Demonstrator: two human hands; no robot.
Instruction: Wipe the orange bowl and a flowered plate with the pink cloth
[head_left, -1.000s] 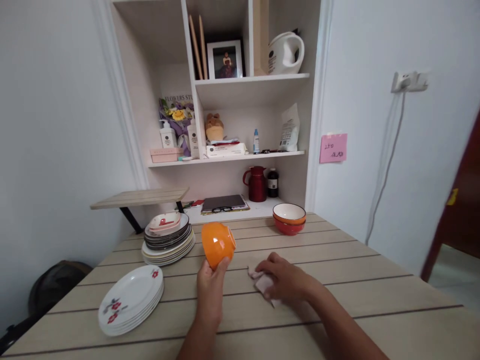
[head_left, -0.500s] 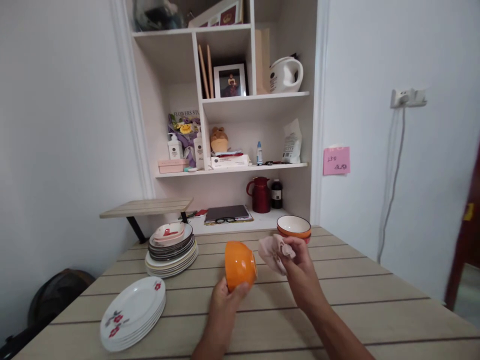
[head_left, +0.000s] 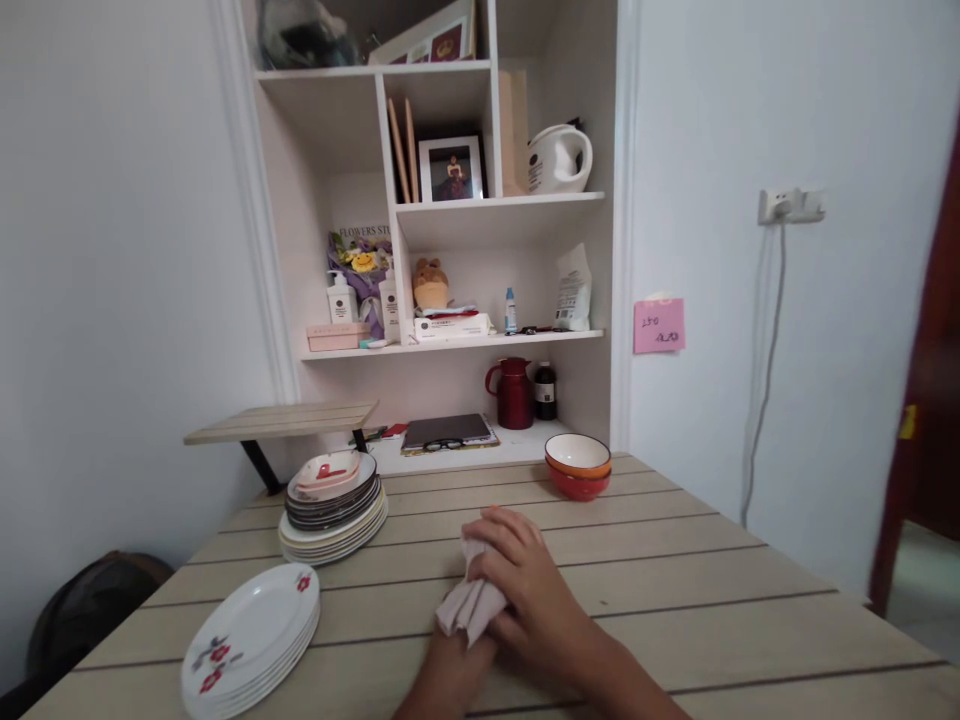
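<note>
Right hand (head_left: 534, 588) moved in to left hand (head_left: 461, 662), pinching cloth (head_left: 471, 602); left grip: can't tell. Best press evenly, clear of stacked bowls (head_left: 578, 484) at one o'clock.

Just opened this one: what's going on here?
At a table, a person's right hand holds a crumpled cloth close over the left hand, whose fingers are hidden. Only a speck of something orange shows at the right hand's fingertips, so what it belongs to is hard to tell. To the left stand oval plates and, farther back, round plates, each in a stack. Two bowls, orange on red, stand far right.
</note>
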